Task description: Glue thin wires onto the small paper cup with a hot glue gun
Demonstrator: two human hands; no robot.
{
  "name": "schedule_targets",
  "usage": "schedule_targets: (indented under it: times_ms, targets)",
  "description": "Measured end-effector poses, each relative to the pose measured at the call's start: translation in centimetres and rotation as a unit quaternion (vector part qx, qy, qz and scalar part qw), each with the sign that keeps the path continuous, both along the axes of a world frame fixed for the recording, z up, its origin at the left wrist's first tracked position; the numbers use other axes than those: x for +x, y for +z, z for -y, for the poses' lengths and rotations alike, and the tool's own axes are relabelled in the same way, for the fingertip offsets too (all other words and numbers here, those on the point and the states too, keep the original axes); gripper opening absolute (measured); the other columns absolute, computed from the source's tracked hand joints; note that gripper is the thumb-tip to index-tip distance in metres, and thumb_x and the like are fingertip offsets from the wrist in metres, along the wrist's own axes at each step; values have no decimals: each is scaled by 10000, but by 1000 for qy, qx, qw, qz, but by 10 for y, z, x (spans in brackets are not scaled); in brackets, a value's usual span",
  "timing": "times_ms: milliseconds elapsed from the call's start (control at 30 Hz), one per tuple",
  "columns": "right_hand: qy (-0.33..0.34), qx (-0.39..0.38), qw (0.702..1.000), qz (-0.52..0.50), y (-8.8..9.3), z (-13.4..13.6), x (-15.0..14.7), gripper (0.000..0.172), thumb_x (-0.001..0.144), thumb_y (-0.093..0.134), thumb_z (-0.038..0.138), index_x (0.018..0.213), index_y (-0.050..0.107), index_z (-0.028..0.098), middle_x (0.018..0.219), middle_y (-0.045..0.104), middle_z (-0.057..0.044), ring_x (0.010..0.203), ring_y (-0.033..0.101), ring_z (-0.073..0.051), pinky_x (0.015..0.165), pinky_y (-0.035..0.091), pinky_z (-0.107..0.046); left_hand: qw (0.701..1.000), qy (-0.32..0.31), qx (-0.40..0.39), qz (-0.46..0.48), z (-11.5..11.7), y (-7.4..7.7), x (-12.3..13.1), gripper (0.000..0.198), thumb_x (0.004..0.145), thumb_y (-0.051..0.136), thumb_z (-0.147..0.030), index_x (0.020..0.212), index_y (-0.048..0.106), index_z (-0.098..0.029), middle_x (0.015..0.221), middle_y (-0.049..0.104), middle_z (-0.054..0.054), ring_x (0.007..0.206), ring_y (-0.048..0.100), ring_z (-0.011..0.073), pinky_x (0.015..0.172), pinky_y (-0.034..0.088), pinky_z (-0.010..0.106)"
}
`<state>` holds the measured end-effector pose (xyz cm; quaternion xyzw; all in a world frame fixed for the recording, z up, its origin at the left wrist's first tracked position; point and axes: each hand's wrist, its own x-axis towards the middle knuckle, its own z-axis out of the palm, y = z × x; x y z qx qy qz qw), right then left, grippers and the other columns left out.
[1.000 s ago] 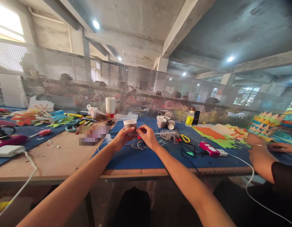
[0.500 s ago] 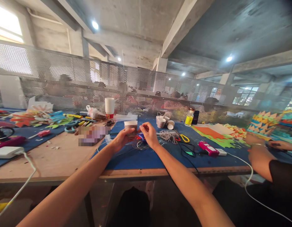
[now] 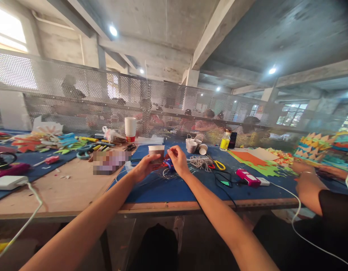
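Note:
My left hand (image 3: 144, 167) is wrapped round a white paper cup (image 3: 156, 151) with brown wrapping on its side, held just above the blue mat (image 3: 179, 188). My right hand (image 3: 178, 160) is closed in a pinch against the cup's right side; what it pinches is too small to name. Loose pale string (image 3: 200, 162) lies on the mat just right of my right hand, with more strands under both hands. Something small, blue and red (image 3: 168, 164) shows between my hands.
Yellow-handled scissors (image 3: 220, 165), small cups (image 3: 195, 145), a yellow bottle (image 3: 226, 141), a pink device (image 3: 248, 177) with cables. A cup stack (image 3: 130, 127) and paper scraps at left. Another person's hands (image 3: 305, 182) work at right. A perforated metal screen (image 3: 78, 94) stands behind.
My right hand has shifted slightly up and right along the cup's side. The cup stays in my left hand at nearly the same spot.

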<state>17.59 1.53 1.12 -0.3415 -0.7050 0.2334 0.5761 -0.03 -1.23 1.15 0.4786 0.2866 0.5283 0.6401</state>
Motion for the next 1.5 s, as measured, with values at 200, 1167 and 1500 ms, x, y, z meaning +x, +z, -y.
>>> schedule_targets:
  times_ms: [200, 1167, 1500]
  targets:
    - [-5, -5, 1000, 0, 0, -1, 0, 221, 923, 539, 460, 887, 519, 243, 817, 691, -11, 798, 700, -190, 793, 548, -297, 1000, 4, -1, -1, 0, 1, 1, 347, 789, 760, -284, 1104, 751, -139, 1062, 790, 142, 801, 728, 223, 761, 552, 330]
    - [26, -30, 999, -36, 0, -6, 0, 212, 855, 599, 432, 806, 536, 236, 718, 641, 23, 685, 663, -173, 705, 518, -284, 999, -44, 13, 3, -4, -5, -2, 337, 831, 714, -241, 1151, 763, -145, 1071, 793, 109, 863, 720, 204, 788, 557, 303]
    - [49, -53, 997, -41, -3, -10, 2, 219, 843, 612, 439, 813, 549, 232, 724, 648, 24, 691, 675, -176, 700, 514, -289, 999, -46, 12, -8, -5, -7, -4, 358, 820, 731, -253, 1162, 755, -150, 1086, 791, 110, 880, 720, 210, 790, 554, 301]
